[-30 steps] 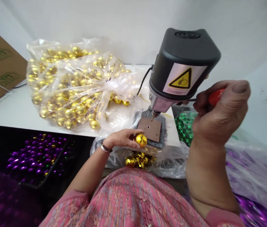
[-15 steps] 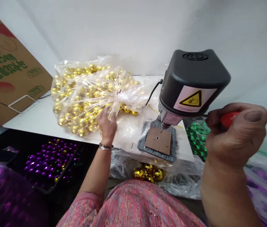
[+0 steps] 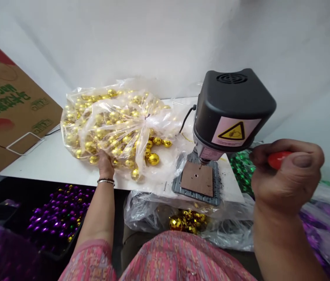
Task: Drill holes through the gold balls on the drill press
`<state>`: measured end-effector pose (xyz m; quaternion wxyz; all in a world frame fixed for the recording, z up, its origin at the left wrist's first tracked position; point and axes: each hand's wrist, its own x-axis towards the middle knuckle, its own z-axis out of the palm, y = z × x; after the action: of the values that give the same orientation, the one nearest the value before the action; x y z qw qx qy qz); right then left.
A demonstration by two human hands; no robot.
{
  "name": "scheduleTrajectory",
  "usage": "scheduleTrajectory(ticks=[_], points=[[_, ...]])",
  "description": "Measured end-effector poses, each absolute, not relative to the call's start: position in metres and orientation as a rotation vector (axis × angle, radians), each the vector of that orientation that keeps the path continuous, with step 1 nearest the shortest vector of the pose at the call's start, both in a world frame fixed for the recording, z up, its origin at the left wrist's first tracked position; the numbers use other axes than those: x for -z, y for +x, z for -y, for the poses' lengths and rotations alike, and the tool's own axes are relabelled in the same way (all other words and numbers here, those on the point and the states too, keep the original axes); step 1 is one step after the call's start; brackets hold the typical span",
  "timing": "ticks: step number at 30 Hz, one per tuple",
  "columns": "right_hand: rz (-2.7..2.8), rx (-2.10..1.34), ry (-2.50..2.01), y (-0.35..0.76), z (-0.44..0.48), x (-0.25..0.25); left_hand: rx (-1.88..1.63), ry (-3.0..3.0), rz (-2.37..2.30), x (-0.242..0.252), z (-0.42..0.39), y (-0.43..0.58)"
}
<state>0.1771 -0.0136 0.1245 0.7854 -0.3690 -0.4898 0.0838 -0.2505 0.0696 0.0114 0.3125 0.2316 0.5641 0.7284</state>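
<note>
My right hand [image 3: 288,175] is closed around the feed handle of a small black bench drill press [image 3: 235,105], and its red knob [image 3: 279,159] shows between thumb and fingers. Beneath the drill head, a brown board [image 3: 197,183] with a small hole lies on the grey base [image 3: 216,199]. My left hand [image 3: 105,166], with bracelets at the wrist, touches the front of a clear plastic bag [image 3: 91,132] full of shiny gold balls. Its fingertips are hidden against the bag. Several gold balls [image 3: 153,158] show at the bag's right side.
A cardboard box [image 3: 13,105] stands at the left. Purple balls [image 3: 56,218] fill a dark tray below the white table [image 3: 36,164]. More gold balls [image 3: 187,222] lie in plastic before my lap. Green balls [image 3: 242,168] are behind my right hand.
My left hand has moved left and down, from near the bag's gathered neck to its front edge. More gold balls show at the bag's right. My right hand stays on the handle.
</note>
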Motion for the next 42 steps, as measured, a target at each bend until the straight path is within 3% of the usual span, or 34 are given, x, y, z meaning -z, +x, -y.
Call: scheduleTrajectory(ticks=[5, 12, 16, 23, 31, 34, 42], points=[[1.075, -0.183, -0.769, 0.175, 0.014, -0.123, -1.969, 0.489, -1.230, -0.032, -0.071, -0.208], [1.109, -0.198, -0.779, 0.179, 0.019, -0.115, -1.596, 1.243, -2.139, -0.012, -0.030, -0.120], [1.120, -0.211, -0.771, 0.179, 0.022, -0.112, -1.239, 1.518, -2.247, 0.008, -0.027, -0.107], [1.139, -0.227, -0.729, 0.180, 0.021, -0.108, -1.264, 1.495, -2.291, 0.021, -0.014, -0.167], [1.114, -0.201, -0.646, 0.178, 0.017, -0.104, -1.410, 2.188, -2.016, 0.004, 0.030, -0.125], [1.131, -0.201, -0.645, 0.179, 0.017, -0.102, -1.169, 2.376, -1.688, -0.002, 0.023, -0.088], [1.159, -0.237, -0.684, 0.180, 0.024, -0.101, -0.225, 2.456, -1.653, 0.025, -0.015, -0.066]])
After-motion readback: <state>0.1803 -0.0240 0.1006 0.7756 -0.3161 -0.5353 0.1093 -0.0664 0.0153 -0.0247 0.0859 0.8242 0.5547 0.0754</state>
